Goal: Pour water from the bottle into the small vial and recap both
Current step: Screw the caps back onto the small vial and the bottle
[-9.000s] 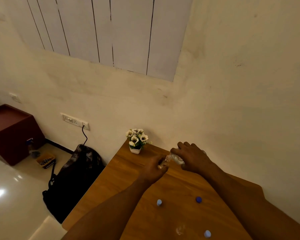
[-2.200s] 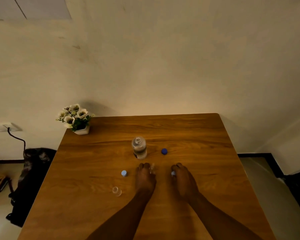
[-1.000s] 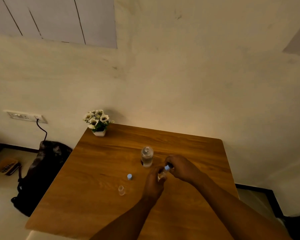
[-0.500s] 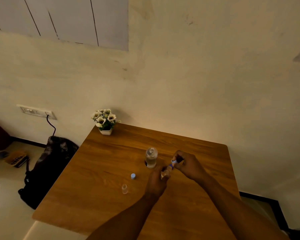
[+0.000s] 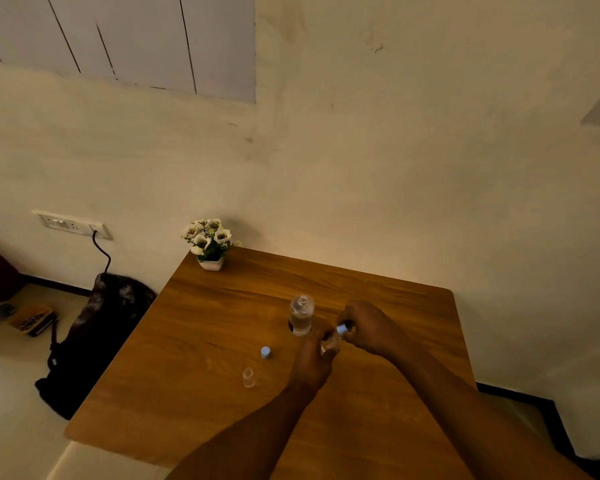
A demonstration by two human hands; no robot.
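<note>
A clear uncapped bottle (image 5: 301,315), partly filled with water, stands upright on the wooden table (image 5: 201,327). Just right of it, my left hand (image 5: 314,362) grips a small clear vial (image 5: 329,342), tilted above the table. My right hand (image 5: 371,329) pinches a light blue cap (image 5: 342,329) at the vial's mouth. A second small vial (image 5: 248,377) stands open to the left, with a loose light blue cap (image 5: 265,351) beside it. The bottle's dark blue cap is hidden.
A small white pot of flowers (image 5: 211,244) sits at the table's far left corner by the wall. On the floor left of the table lies a dark bag (image 5: 94,341), below a wall socket (image 5: 70,224) with a cable.
My hands lifted a vial and a cap off the table and brought them together. In the last half second they barely moved; the view shifted slightly.
</note>
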